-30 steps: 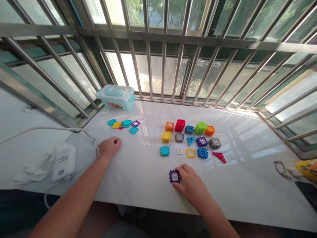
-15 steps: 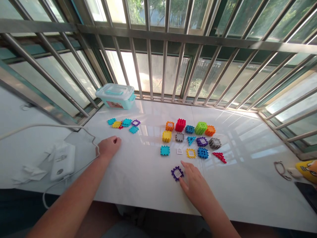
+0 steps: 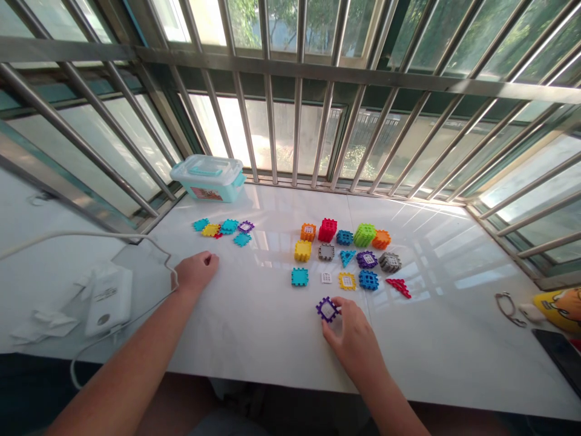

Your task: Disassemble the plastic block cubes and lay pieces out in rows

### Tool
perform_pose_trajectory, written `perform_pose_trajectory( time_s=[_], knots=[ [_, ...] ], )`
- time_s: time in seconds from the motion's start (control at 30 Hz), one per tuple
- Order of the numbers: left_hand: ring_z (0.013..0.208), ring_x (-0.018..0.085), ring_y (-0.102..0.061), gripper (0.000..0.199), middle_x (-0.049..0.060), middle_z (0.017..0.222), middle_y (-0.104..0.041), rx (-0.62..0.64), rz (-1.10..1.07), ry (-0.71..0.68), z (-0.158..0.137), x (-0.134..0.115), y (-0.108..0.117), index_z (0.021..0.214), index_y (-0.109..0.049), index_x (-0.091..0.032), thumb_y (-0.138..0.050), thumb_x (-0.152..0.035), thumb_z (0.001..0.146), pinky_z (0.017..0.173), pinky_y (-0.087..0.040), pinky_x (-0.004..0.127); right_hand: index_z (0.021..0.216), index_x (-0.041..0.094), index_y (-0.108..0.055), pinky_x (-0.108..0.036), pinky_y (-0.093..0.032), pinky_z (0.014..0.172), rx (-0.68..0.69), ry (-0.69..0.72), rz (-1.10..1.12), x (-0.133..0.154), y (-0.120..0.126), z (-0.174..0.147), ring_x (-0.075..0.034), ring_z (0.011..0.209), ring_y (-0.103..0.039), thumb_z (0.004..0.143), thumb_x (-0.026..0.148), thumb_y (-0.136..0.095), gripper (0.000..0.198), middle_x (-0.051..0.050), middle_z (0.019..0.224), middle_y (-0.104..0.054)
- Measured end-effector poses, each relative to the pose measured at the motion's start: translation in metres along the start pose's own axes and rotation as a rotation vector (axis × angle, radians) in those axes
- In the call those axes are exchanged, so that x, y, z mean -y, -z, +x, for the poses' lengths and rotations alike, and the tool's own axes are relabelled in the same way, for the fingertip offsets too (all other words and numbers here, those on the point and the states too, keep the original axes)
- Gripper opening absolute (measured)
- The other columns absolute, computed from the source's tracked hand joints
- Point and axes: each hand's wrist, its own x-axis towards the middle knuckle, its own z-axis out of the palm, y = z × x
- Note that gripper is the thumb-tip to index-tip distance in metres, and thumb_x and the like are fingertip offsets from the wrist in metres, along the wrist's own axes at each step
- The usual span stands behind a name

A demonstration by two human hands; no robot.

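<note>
My right hand grips a purple square frame block by its edges, thumb on the near side and fingers on the far right side. Something pale shows through the middle of the frame. Just beyond are a white lattice tile, a yellow block with a white insert, a turquoise square block and a blue lattice block. On the left, my left hand rests on the table, curled into a fist with nothing visible in it, near a loose group of turquoise blocks.
Stacked red, green and grey blocks stand behind. A lidded turquoise box sits by the window bars. A white power strip with its cable lies left; glasses and a dark phone lie right.
My right hand has closed on the purple frame block, which is now tilted and turned from its earlier pose. My left hand keeps its fist. The whole view has shifted slightly.
</note>
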Motion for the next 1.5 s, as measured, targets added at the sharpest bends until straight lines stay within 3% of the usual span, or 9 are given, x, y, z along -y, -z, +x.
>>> perform_pose_trajectory(
  time_s=[0.23, 0.5, 0.77, 1.5],
  knots=[
    [0.080, 0.029, -0.066, 0.044, 0.011, 0.091, -0.077, -0.002, -0.007, 0.001, 0.000, -0.002, 0.000, 0.081, -0.071, -0.025, -0.040, -0.051, 0.097, 0.061, -0.028, 0.034, 0.129, 0.024, -0.058, -0.044, -0.057, 0.091, -0.291, -0.090, -0.035, -0.060, 0.038, 0.060, -0.027, 0.100, -0.068, 0.096, 0.046, -0.066, 0.040, -0.010, 0.118, -0.067],
    [0.081, 0.029, -0.066, 0.044, 0.011, 0.091, -0.076, 0.021, 0.002, 0.017, -0.004, -0.006, 0.007, 0.081, -0.071, -0.025, -0.039, -0.051, 0.097, 0.062, -0.030, 0.033, 0.128, 0.022, -0.058, -0.045, -0.052, 0.095, -0.310, -0.124, -0.136, -0.115, 0.035, 0.105, -0.030, 0.106, -0.063, 0.091, 0.046, -0.067, 0.045, -0.013, 0.119, -0.068],
    [0.082, 0.030, -0.067, 0.042, 0.011, 0.089, -0.076, 0.019, -0.008, 0.017, -0.005, -0.007, 0.008, 0.083, -0.073, -0.026, -0.042, -0.050, 0.096, 0.063, -0.033, 0.033, 0.127, 0.021, -0.056, -0.047, -0.045, 0.106, -0.291, -0.121, -0.237, -0.118, 0.029, 0.111, -0.033, 0.112, -0.058, 0.092, 0.041, -0.063, 0.041, -0.015, 0.120, -0.068],
    [0.081, 0.028, -0.066, 0.043, 0.010, 0.090, -0.076, 0.023, 0.007, 0.015, -0.005, -0.007, 0.009, 0.080, -0.067, -0.025, -0.038, -0.050, 0.098, 0.061, -0.028, 0.033, 0.126, 0.020, -0.062, -0.046, -0.043, 0.095, -0.310, -0.211, -0.371, -0.113, 0.029, 0.112, -0.036, 0.114, -0.053, 0.093, 0.049, -0.064, 0.044, -0.016, 0.117, -0.069]
  ],
)
